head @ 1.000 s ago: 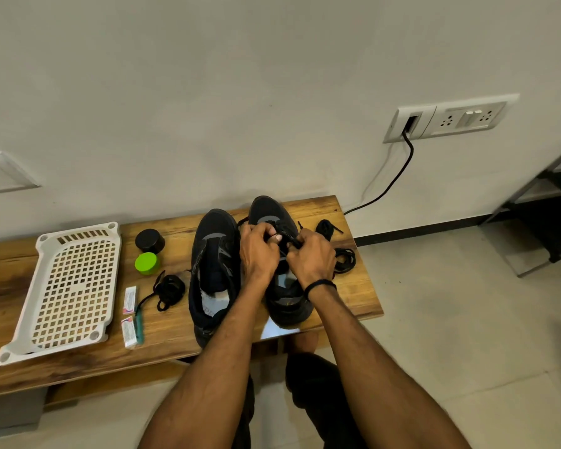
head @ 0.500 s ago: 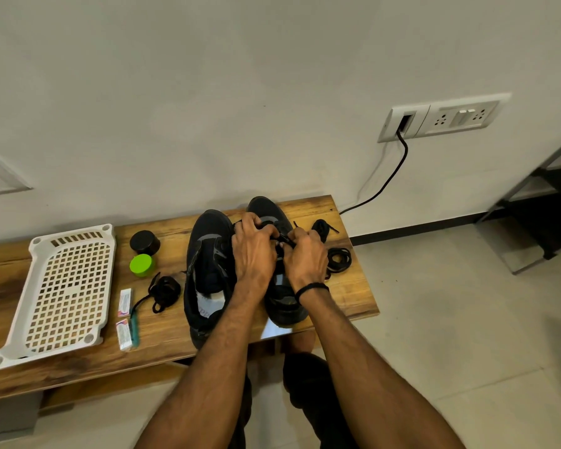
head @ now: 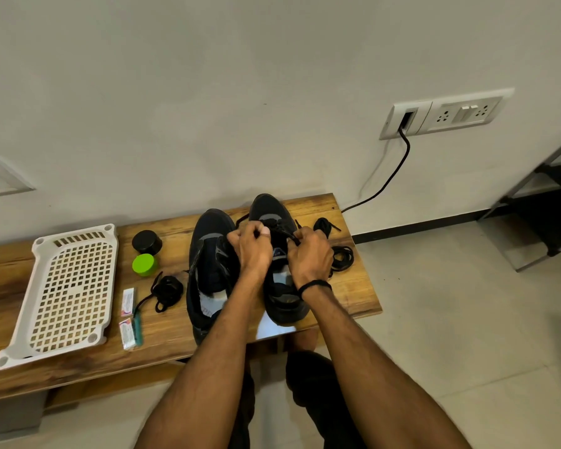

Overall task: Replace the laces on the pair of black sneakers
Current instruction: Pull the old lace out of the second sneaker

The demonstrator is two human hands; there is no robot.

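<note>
Both hands are together over the right sneaker (head: 284,303), which stands toe to the wall on the wooden bench (head: 353,296). The left hand (head: 251,251) and right hand (head: 310,257) have their fingers curled, each pinching the black lace (head: 282,234) that runs between them. The hands cover the tongue and eyelets, so how far the lacing runs cannot be told.

The left sneaker (head: 209,273) stands just beside the right one. The left forearm crosses its heel end. A pale sheet (head: 272,328) shows under the right sneaker's heel and juts past the bench's front edge; what it is cannot be made out. The print on the two small packets (head: 128,301) is unreadable.

The bench is cut off at the left of the view. A white tray (head: 72,293) lies there, its near corner close to the front edge. A black jar (head: 147,242), a green jar (head: 144,264) and a lace bundle (head: 167,291) sit between the tray and the left sneaker. A lace coil (head: 343,259) lies to the right, partly hidden by the right hand. Bare wood shows between it and the bench's right edge. Both sneaker heels sit near the front edge.
</note>
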